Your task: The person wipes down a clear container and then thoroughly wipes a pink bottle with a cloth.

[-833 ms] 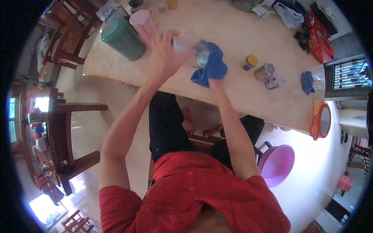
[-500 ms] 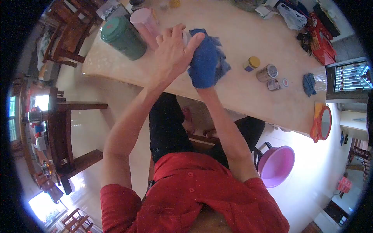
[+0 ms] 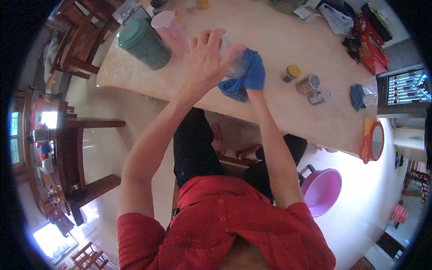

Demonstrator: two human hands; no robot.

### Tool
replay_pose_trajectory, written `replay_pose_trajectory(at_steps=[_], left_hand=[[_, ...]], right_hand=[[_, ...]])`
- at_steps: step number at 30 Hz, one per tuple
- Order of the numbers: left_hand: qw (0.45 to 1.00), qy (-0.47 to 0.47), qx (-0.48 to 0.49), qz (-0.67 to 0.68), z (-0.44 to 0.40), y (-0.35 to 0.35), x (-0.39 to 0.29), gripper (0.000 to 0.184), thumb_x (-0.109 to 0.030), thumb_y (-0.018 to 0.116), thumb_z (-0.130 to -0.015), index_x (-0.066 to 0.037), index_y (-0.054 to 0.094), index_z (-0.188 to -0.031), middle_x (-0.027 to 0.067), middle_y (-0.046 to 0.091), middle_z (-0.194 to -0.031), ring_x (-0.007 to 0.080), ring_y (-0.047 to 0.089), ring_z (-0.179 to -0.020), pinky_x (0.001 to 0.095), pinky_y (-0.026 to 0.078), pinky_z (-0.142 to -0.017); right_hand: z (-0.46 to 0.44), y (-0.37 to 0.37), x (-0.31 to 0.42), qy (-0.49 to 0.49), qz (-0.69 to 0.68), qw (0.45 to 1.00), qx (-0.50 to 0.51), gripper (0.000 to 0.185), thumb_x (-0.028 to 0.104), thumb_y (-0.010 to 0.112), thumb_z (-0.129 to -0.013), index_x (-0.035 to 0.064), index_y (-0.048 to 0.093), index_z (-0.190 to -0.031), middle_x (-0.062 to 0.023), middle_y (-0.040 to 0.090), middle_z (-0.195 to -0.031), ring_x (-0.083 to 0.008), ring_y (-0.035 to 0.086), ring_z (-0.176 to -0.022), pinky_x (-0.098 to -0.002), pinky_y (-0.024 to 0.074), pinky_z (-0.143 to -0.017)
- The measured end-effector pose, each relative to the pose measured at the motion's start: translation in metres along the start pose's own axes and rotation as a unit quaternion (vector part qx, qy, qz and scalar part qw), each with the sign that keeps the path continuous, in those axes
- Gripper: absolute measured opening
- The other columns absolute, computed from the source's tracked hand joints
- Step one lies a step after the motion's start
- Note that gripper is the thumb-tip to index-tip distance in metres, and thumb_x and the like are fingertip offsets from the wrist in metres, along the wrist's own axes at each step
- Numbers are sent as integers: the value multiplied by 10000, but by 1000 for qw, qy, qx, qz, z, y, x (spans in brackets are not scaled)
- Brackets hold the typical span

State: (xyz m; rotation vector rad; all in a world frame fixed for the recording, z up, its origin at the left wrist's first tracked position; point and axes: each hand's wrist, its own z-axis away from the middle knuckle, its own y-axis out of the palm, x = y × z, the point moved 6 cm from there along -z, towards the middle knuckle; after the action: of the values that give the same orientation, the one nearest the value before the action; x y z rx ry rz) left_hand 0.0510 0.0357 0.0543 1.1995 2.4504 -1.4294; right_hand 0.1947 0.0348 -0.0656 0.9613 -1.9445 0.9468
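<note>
Over the near edge of the desk (image 3: 279,40), a clear, jar-like vessel (image 3: 237,68), blurred, lies on its side between the two hands. The left hand (image 3: 206,58) has its thumb apart from the other fingers and curled around the vessel's left end, seemingly to steady it. The right hand is wrapped in a blue cloth (image 3: 255,72) against the other end, perhaps so that fabric rather than skin meets the surface; whether its fingers are clamped or apart I cannot tell.

Taking the vessel as the clock's centre, a yellow-lidded jar (image 3: 291,74) stands at three, near two small clear jars (image 3: 308,84), likely set aside to leave elbow room. A green lidded canister (image 3: 145,47) sits past nine, just beside a pink cup (image 3: 170,32) at ten. Farthest, a white plastic bag (image 3: 336,19) lies at two.
</note>
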Motion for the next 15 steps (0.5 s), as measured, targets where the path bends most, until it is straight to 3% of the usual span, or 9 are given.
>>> replay_pose_trajectory(at_steps=[2, 5, 6, 8, 10, 11, 12, 13, 15], left_hand=[[1000, 0, 0, 2, -3, 5, -5, 582, -557, 529, -779, -74, 519, -1104, 156, 526, -1060, 346, 492, -952, 432, 423, -772], [999, 5, -18, -48, -12, 14, -11, 610, -580, 500, -784, -76, 516, -1126, 153, 534, -1069, 344, 502, -951, 440, 434, -759], [998, -3, -16, -57, -15, 18, -14, 639, -604, 483, -780, -78, 514, -1140, 152, 537, -1070, 344, 502, -957, 445, 436, -756], [998, -11, -14, -66, -21, 21, -17, 667, -628, 466, -776, -79, 511, -1153, 151, 539, -1070, 343, 503, -963, 449, 437, -753], [996, -45, 27, -65, -26, 27, -15, 722, -670, 443, -762, -83, 502, -1178, 157, 532, -1085, 344, 493, -996, 462, 428, -768], [997, -43, 26, -66, -28, 31, -10, 722, -670, 443, -762, -83, 502, -1178, 157, 532, -1085, 344, 493, -996, 462, 428, -768], [997, -25, 32, -69, -29, 39, -3, 737, -679, 436, -759, -81, 496, -1186, 161, 529, -1092, 346, 488, -1007, 472, 423, -774], [997, -17, 34, -70, -30, 39, -3, 744, -683, 433, -757, -80, 493, -1190, 163, 528, -1095, 348, 486, -1012, 476, 421, -777], [997, -34, 32, -68, -31, 35, -7, 770, -691, 428, -753, -65, 482, -1198, 172, 524, -1105, 351, 483, -1020, 485, 417, -782]], right_hand=[[9, -3, 17, -56, 32, 998, -13, 475, 299, 673, -639, 83, 591, -1054, -148, 593, -1037, -346, 540, -994, -386, 411, -883], [12, 3, 57, -65, 50, 997, -13, 306, 189, 523, -846, 23, 509, -1103, -124, 567, -1020, -203, 530, -964, -303, 410, -828], [3, 10, 70, 89, 156, 984, 12, 406, 187, 590, -768, 15, 505, -1126, -140, 536, -1109, -252, 495, -1048, -341, 368, -907], [7, 15, 49, 239, 257, 936, 35, 516, 184, 658, -690, 6, 501, -1148, -157, 504, -1198, -301, 460, -1131, -379, 326, -986], [9, 30, 30, -102, 134, 985, -49, 446, 128, 530, -819, -10, 417, -1228, -141, 416, -1291, -275, 377, -1209, -361, 257, -1042], [6, 23, 45, -102, 134, 984, -50, 446, 128, 530, -819, -10, 417, -1228, -141, 416, -1291, -275, 377, -1209, -361, 257, -1042], [0, 9, 66, -38, -101, 993, -47, 393, 96, 469, -853, -9, 419, -1229, -137, 423, -1281, -272, 380, -1203, -358, 261, -1040], [-4, 5, 74, 28, -329, 943, -38, 351, 64, 408, -887, -8, 420, -1230, -134, 429, -1271, -270, 384, -1198, -356, 265, -1037], [3, 10, 41, 43, -253, 966, -18, 369, 97, 474, -867, -3, 409, -1217, -115, 460, -1215, -230, 432, -1129, -319, 329, -957]])
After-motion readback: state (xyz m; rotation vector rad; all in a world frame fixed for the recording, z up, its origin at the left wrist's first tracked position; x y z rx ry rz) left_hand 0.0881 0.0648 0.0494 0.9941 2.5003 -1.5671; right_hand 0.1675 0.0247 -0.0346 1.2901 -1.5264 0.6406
